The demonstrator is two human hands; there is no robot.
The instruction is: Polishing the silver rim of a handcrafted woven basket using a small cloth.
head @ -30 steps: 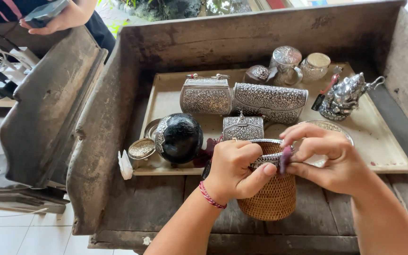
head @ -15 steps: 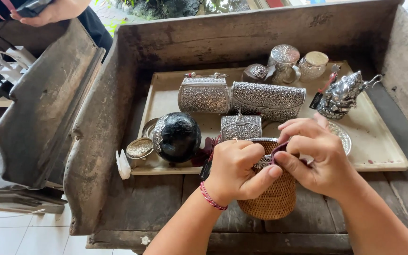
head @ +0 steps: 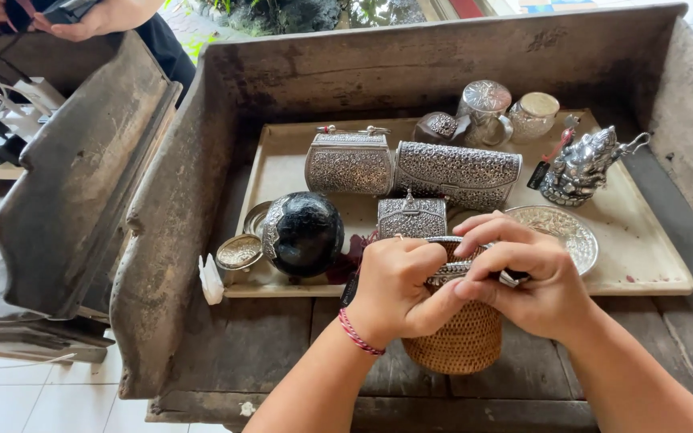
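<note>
My left hand (head: 399, 289) and my right hand (head: 527, 277) both grip the silver-rimmed top of a small round woven basket (head: 459, 341) that stands on the dark wooden bench, just in front of a cream tray (head: 643, 256). The fingers cover most of the rim and lid. A red cord bracelet circles my left wrist. Right behind my hands on the tray stands a small embossed silver box (head: 411, 216).
The tray also holds two embossed silver purses (head: 350, 164), a black ball-shaped box (head: 306, 232), a silver dish (head: 559, 228), a silver figurine (head: 583, 164), lidded jars (head: 483, 108) and a small bowl (head: 238, 251). Another person's hands (head: 82, 16) are at the top left.
My right hand's fingers have curled down over the basket's rim, closer to my left hand. The basket stays in place.
</note>
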